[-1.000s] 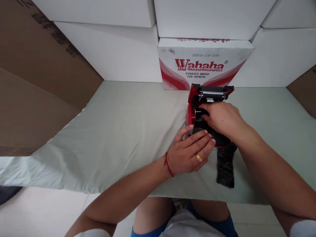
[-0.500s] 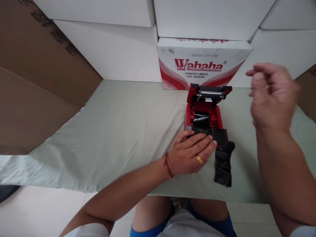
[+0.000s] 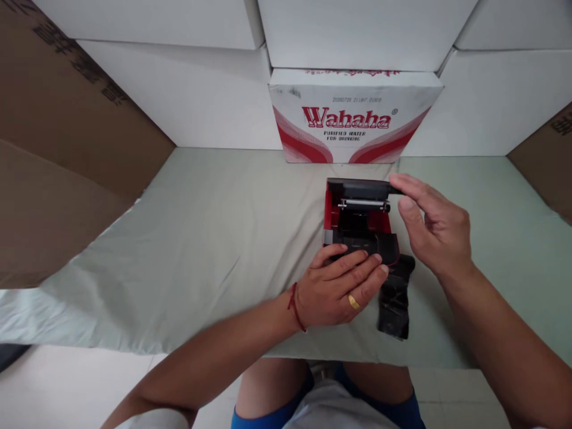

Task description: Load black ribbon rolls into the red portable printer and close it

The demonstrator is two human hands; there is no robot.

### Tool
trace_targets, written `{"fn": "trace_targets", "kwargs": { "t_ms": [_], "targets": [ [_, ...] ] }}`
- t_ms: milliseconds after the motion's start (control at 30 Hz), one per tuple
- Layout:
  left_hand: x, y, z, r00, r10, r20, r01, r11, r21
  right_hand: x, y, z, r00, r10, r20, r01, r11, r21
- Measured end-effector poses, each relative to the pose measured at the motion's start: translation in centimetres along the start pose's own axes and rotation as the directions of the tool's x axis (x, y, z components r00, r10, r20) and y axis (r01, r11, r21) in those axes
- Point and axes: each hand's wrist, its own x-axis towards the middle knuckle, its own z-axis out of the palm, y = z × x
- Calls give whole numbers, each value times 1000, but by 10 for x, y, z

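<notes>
Red-and-black device (image 3: 379, 223) noted right of centre on the cloth-covered table (image 3: 214, 238), its lid (image 3: 360, 189) tilted partly open. From the device: Wahaha box (image 3: 353, 122) placed at 12 o'clock, backed by white boxes (image 3: 179, 89); brown cartons (image 3: 80, 179) seen at 10 and 2 o'clock. Black strip (image 3: 394, 310) laid at 5 o'clock, just beside the device's front corner. Front panel (image 3: 386, 247) partly covered by the left hand (image 3: 337, 292); interior partly screened by the lid.

Left hand: laid flat from 7 o'clock, fingers extended, nothing gripped. Right hand (image 3: 438, 229): half open at 3 o'clock, thumb held apart, fingertips set at the lid's right corner; nothing enclosed.

Counted: device, 1; strip, 1; Wahaha box, 1; white boxes, 5 visible; brown cartons, 2; hands, 2.
</notes>
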Motion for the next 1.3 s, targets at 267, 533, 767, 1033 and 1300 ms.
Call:
{"fn": "trace_targets", "kwargs": {
  "t_ms": [267, 533, 767, 1033, 1300],
  "targets": [
    [-2, 1, 3, 1000, -22, -11, 21, 999, -30, -33, 3, -1, 979, -150, 138, 153, 988, -12],
    [-6, -28, -7, 981, -172, -85, 161, 979, -126, -37, 5, 3, 974, -189, 124, 196, 980, -44],
    [-17, -68, 0, 886, -463, -4, 429, 824, -371, -38, 5, 7, 978, -179, 102, 182, 983, -21],
    [-16, -68, 7, 911, -402, -93, 364, 889, -278, -38, 8, 11, 984, -164, 68, 163, 986, 25],
    [-16, -87, 5, 798, -593, 103, 542, 634, -552, -61, 0, 20, 926, -370, 69, 366, 928, 70]
  ]
}}
